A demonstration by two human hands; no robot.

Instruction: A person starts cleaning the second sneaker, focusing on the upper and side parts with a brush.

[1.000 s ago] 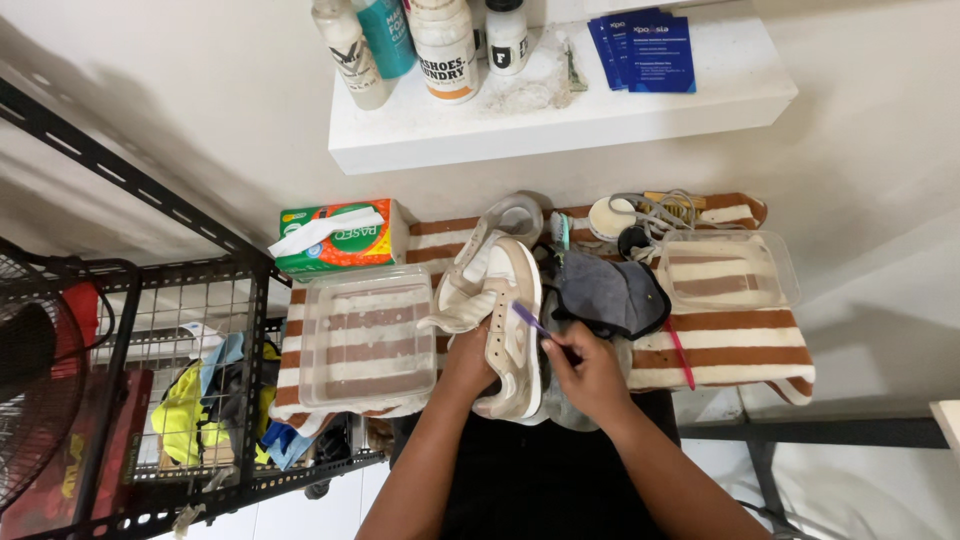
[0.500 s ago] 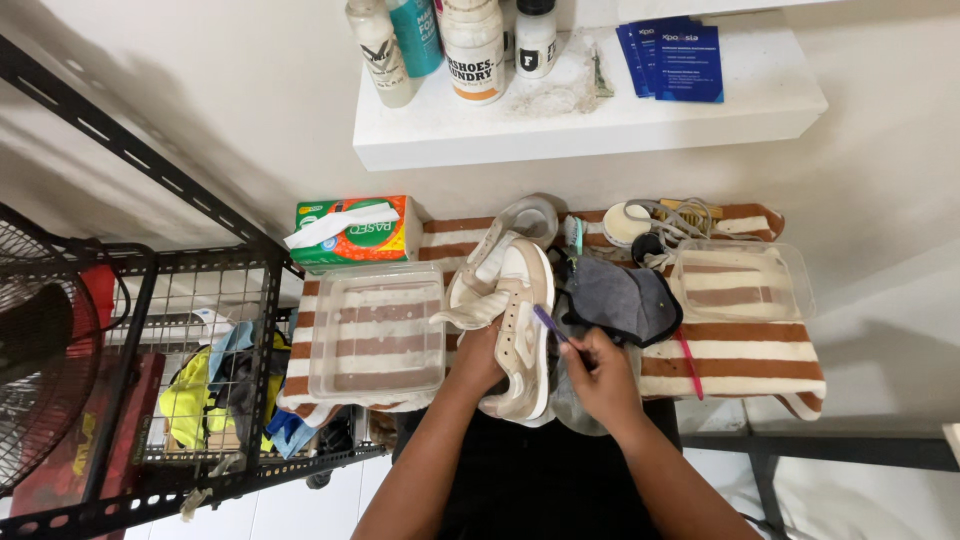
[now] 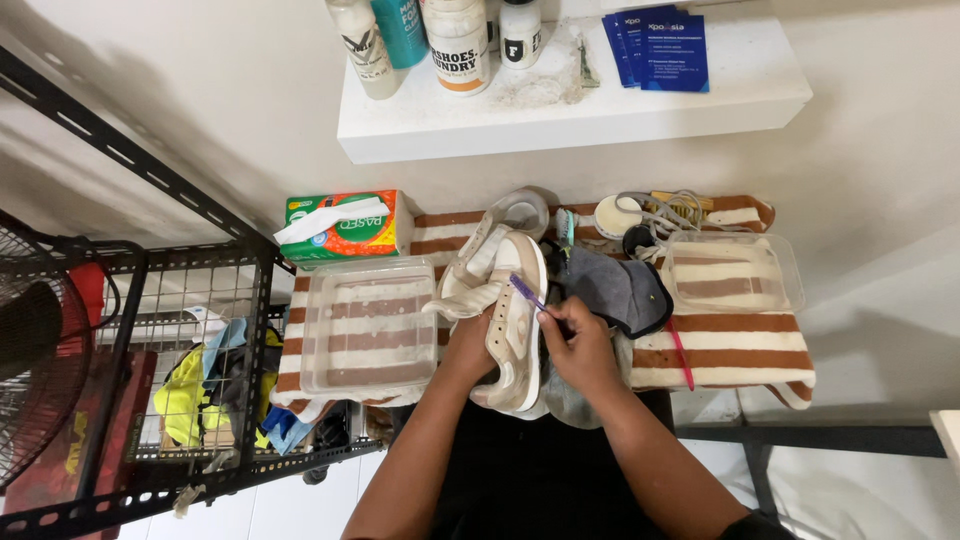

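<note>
On a counter [image 3: 720, 355] covered by a striped towel, a beige shoe [image 3: 515, 320] lies gripped by the left hand [image 3: 470, 345], the right hand [image 3: 580, 345] pinching a purple brush [image 3: 527, 293] against it, clear tubs [image 3: 365, 325] alongside.

Looks like a small shoe-cleaning workstation, prob. a home-run service corner. Evidence: white wall shelf [image 3: 600, 110] w/ plastic bottles of cleaning fluid [image 3: 457, 40] & a stack of blue printed leaflets [image 3: 660, 45]; brown-and-white striped towel [image 3: 740, 350] laid over the work surface; two clear rectangular plastic tubs [image 3: 365, 325] on it; green tissue box [image 3: 345, 228]; black wire rack [image 3: 200, 300] stuffed w/ coloured rags [image 3: 190, 395]; plain pale walls, tiled floor.
</note>
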